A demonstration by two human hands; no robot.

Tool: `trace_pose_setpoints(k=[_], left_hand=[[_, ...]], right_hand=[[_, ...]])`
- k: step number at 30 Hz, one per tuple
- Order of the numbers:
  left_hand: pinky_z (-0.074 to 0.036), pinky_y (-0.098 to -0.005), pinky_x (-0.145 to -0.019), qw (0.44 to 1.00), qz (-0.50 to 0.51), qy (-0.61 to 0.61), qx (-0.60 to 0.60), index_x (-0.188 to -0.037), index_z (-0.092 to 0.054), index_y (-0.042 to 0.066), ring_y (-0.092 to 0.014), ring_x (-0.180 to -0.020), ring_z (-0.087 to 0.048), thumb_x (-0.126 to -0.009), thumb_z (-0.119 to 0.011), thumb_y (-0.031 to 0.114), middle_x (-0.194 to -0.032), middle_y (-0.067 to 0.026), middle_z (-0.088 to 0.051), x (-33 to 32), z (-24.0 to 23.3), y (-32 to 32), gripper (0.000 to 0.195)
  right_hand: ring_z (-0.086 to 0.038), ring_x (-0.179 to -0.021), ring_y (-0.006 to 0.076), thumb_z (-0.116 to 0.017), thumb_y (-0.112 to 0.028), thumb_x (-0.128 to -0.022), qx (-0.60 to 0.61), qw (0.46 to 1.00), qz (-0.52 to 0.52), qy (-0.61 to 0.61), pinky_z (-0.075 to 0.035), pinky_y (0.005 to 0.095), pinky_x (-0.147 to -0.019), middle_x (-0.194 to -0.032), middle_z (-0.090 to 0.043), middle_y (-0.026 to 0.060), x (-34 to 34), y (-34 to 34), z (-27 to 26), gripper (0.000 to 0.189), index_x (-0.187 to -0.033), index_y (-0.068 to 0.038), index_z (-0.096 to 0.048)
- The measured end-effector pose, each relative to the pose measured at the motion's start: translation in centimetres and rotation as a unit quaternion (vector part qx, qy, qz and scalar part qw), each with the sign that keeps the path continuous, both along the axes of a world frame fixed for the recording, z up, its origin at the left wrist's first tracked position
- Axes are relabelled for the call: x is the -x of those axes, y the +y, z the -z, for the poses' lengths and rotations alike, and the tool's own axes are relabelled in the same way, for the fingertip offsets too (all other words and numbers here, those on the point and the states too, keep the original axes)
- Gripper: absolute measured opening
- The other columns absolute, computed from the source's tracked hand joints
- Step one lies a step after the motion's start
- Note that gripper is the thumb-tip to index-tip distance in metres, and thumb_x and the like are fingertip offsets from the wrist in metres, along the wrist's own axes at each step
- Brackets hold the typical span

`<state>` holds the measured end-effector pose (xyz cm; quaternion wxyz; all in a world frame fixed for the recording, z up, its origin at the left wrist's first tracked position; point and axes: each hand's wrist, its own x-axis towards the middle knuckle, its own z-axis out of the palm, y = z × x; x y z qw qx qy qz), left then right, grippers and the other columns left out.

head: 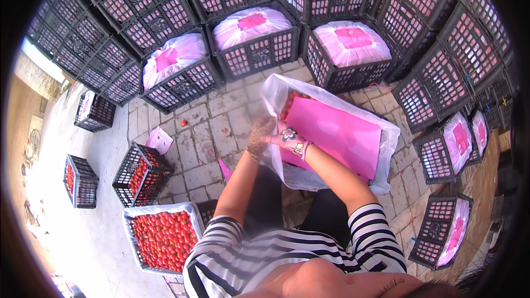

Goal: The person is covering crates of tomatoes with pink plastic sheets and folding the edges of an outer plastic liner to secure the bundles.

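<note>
A crate lined with translucent white plastic film [387, 165] stands before me, with a pink sheet [335, 132] over red cherry tomatoes [285, 109] that show at its upper left corner. My right hand [287, 137], in a pink glove with flower patterns, holds the film at the left edge of the crate. Directly beside it is my left hand [258, 136], in a brownish patterned glove, blurred against the same film edge; its grip is unclear. The two hands almost touch, and their fingertips are partly hidden.
Black plastic crates with pink-topped bundles [254, 29] stand stacked ahead and at the right. A lined crate of tomatoes [165, 240] is at lower left, near a black crate [143, 174] also holding tomatoes. A loose tomato [184, 123] and paper scraps [159, 140] lie on the paving.
</note>
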<state>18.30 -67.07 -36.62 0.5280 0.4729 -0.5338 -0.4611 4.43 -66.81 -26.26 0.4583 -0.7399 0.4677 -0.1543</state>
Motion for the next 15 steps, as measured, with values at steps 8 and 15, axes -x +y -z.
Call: trace_pose_setpoints(k=[8,15], left_hand=[[-0.043,-0.0268,-0.079,0.998,-0.054,0.022,0.017,-0.111,-0.052,-0.001,-0.012,-0.087,-0.054,-0.087,-0.050,0.016,-0.099,-0.0044,-0.058,-3.7,-0.3,1.2,0.029],[-0.046,-0.0236,-0.059,0.993,0.032,-0.107,-0.039,-0.118,-0.048,0.000,-0.010,-0.075,-0.056,-0.078,-0.064,0.014,-0.093,-0.0041,-0.059,-4.3,-6.8,-0.6,0.045]], right_hand=[[-0.058,-0.082,0.0340,-0.056,-0.023,-0.078,0.068,0.989,0.130,0.007,-0.046,0.0394,-0.072,-0.089,-0.060,0.0214,-2.7,0.0,0.8,0.036,-0.108,-0.003,-0.052],[-0.058,-0.078,0.0338,-0.051,-0.015,-0.078,0.198,0.976,0.087,-0.025,-0.046,0.0400,-0.070,-0.086,-0.060,0.0188,-1.6,-1.7,1.4,0.027,-0.104,-0.008,-0.057]])
